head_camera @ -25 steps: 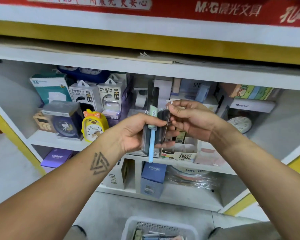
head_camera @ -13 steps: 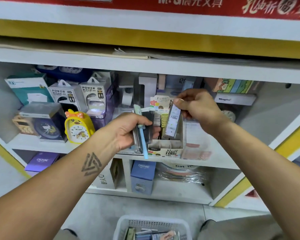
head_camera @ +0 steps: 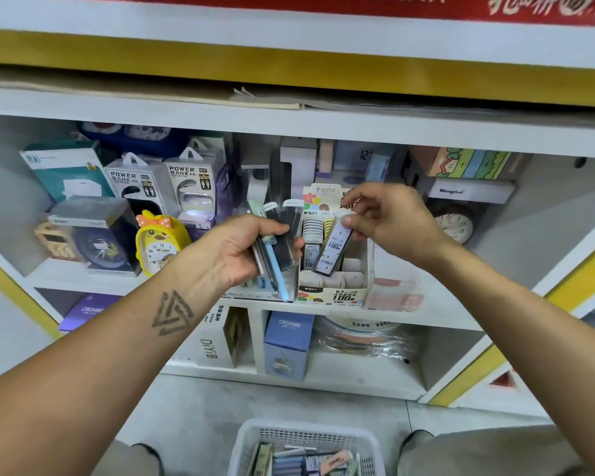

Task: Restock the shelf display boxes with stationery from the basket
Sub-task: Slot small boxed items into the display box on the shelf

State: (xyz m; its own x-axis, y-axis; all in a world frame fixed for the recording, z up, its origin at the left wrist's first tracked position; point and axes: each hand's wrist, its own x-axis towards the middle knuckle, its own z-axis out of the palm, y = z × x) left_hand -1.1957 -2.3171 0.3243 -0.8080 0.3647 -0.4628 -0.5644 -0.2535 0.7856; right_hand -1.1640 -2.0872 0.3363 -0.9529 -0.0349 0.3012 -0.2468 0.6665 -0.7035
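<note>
Shop shelving fills the view, floor below it; we work near to far.

Nearest, the basket [head_camera: 255, 438] sits on the floor between our knees, with stationery left in it, so restocking is far from done.

Next out, our left hand [head_camera: 236, 249] grips a bundle [head_camera: 282, 238] of flat dark cases plus one light blue pen [head_camera: 276, 269], fingers curled round the lot. That is the supply for the next few inserts. It hangs in front of the shelf edge, just left of the display box [head_camera: 334, 290].

Our right hand [head_camera: 389, 218] pinches one lead case [head_camera: 334, 247] by its top end, thumb and fingertips pressed on it. What changed: a second ago this case was up against the bundle, both hands together. Half a second ago it was clear of the bundle and over the box. Now it is tilted, its lower end down among the box's cardboard dividers, beside the row of cases already standing in the left slot. Whether the tip has bottomed out we cannot tell.

Meaning: one case is mid-insert and not released. Our guess is that the next move is to straighten it, push it down and let go, then pull another from the bundle.

Risk: the tilt may catch on a divider.

Farther back on the shelf: a yellow clock [head_camera: 160, 240], power bank boxes [head_camera: 189, 182], a white clock [head_camera: 455, 226] behind our right wrist.
</note>
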